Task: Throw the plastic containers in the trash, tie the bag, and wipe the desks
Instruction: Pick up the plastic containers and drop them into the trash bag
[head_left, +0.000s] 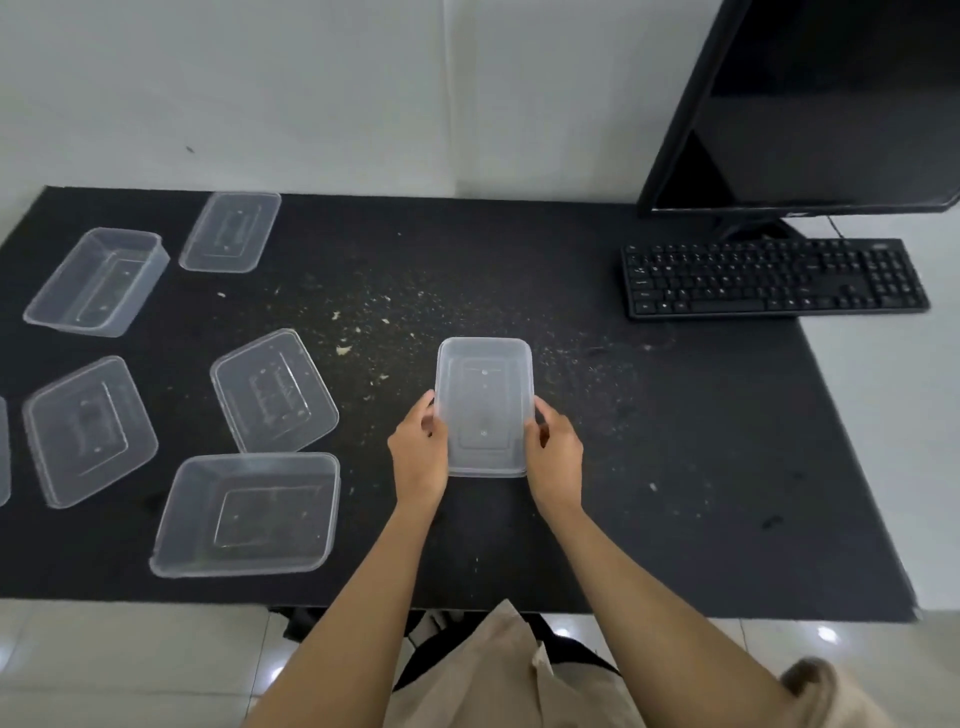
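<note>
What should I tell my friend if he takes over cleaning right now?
Left hand and right hand grip the sides of one clear plastic container over the middle of the black desk.
Five more clear container pieces lie on the desk's left, with another at the left edge; crumbs are scattered across the middle.
Done: nothing visibly binned; no trash bag in view.
Left: bin all containers, tie the bag, wipe the desks.

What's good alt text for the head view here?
A person's left hand and right hand grip the sides of a clear plastic container over a crumb-strewn black desk. More clear containers and lids lie at left; a keyboard and dark monitor stand at right.
</note>
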